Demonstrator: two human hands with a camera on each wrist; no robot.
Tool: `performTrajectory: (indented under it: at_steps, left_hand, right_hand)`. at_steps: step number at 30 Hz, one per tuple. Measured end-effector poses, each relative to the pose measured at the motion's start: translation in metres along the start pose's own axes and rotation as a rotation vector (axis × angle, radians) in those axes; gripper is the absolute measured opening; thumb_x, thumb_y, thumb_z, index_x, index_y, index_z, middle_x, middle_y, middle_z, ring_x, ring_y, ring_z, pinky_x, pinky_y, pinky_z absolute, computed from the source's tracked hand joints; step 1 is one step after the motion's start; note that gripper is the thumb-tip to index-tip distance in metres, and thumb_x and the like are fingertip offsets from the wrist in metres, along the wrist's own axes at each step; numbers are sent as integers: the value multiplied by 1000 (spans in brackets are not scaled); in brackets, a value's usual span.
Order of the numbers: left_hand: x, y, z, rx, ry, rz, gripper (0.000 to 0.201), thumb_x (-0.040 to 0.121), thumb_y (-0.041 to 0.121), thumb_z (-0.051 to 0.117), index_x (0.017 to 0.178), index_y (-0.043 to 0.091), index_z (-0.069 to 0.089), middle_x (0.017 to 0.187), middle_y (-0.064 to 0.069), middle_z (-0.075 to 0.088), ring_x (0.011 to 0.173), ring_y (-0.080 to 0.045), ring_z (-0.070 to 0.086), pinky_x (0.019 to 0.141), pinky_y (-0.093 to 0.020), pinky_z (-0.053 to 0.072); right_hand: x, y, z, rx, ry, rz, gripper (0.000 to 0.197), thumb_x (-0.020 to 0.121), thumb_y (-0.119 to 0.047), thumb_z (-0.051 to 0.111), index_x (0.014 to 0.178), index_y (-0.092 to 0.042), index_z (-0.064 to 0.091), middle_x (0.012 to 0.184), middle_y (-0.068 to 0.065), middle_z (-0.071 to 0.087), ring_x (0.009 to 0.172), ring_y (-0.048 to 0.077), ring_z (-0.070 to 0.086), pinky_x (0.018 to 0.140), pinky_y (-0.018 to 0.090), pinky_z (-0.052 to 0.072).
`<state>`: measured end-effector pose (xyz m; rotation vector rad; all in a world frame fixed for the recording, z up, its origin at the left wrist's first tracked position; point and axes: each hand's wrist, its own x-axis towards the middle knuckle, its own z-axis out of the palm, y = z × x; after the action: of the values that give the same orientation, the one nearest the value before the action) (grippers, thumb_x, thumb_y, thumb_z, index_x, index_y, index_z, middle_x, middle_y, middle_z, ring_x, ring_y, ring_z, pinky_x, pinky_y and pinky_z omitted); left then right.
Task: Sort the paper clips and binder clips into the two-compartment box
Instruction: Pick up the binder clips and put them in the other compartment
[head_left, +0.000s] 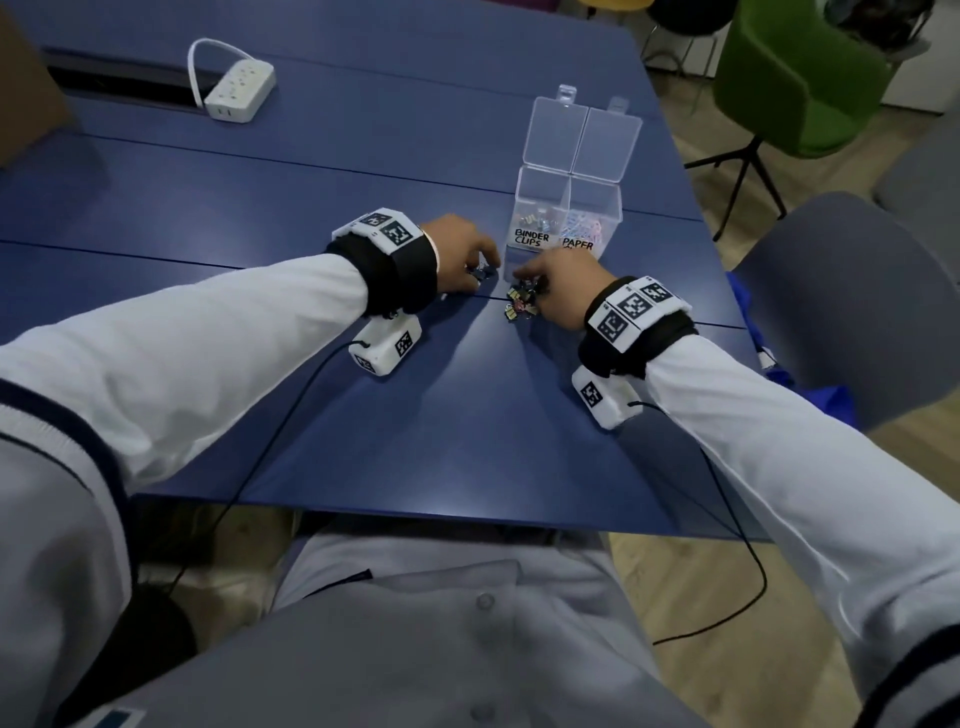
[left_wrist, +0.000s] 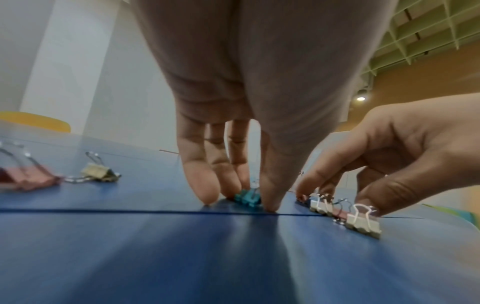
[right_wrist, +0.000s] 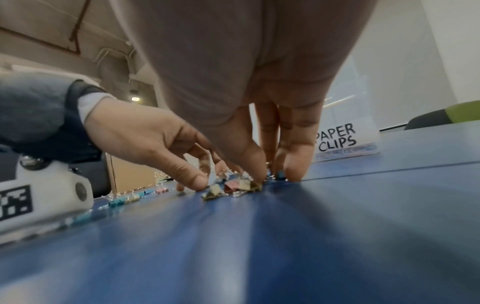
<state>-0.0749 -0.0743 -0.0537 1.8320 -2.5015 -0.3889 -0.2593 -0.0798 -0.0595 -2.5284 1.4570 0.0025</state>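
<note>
A clear two-compartment box (head_left: 567, 221) stands open on the blue table (head_left: 311, 197), labelled BINDER CLIPS on the left and PAPER CLIPS (right_wrist: 337, 139) on the right, with clips in both. Just in front of it lies a small pile of coloured binder clips (head_left: 521, 302). My left hand (head_left: 480, 267) points down at the table and pinches a teal binder clip (left_wrist: 247, 198) between thumb and fingers. My right hand (head_left: 530, 283) has its fingertips (right_wrist: 296, 168) down in the pile (right_wrist: 239, 186), closed around several clips. A white clip (left_wrist: 363, 222) lies by its thumb.
A pink binder clip (left_wrist: 31, 178) and a gold one (left_wrist: 100, 174) lie apart, left of my left hand. A white power strip (head_left: 239, 91) sits at the far left. A grey chair (head_left: 852, 291) and a green chair (head_left: 795, 73) stand past the table's right edge.
</note>
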Motion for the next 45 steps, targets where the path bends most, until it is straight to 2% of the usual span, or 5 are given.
performTrajectory:
  at_steps: [17,20,33,39,45]
  left_hand:
    - [-11,-4,-13,-191,119,2,10,81,17,70,91,17,73,84,-2,74,67,-9,60,67,-12,45]
    - [-7,-9,-29,-276,210,-25,12,81,18,71,92,15,74,81,-2,74,56,4,61,57,6,35]
    - [75,28,-80,-362,306,-33,19,78,21,73,96,17,75,92,-6,75,41,19,50,47,6,36]
    - [42,13,-84,-256,351,-55,25,87,27,64,107,15,74,105,-6,73,96,-14,67,90,-14,37]
    - [-30,-47,-82,-161,338,-195,25,89,27,60,109,20,71,107,-7,71,103,-23,64,91,-23,41]
  right_hand:
    - [-9,15,-20,256,135,150,27,81,-5,65,103,-15,75,94,2,71,90,11,63,86,16,45]
    - [-3,20,-30,398,197,220,27,75,-6,71,99,-18,76,93,6,73,94,16,66,92,23,51]
    - [25,35,-74,932,517,366,24,57,1,71,66,-21,73,75,10,73,70,29,71,69,36,61]
    - [59,22,-83,937,495,376,25,57,6,71,66,-16,74,77,14,73,68,27,72,64,32,61]
    - [81,8,-81,603,322,328,25,71,0,71,90,-14,76,81,8,70,76,21,71,76,34,60]
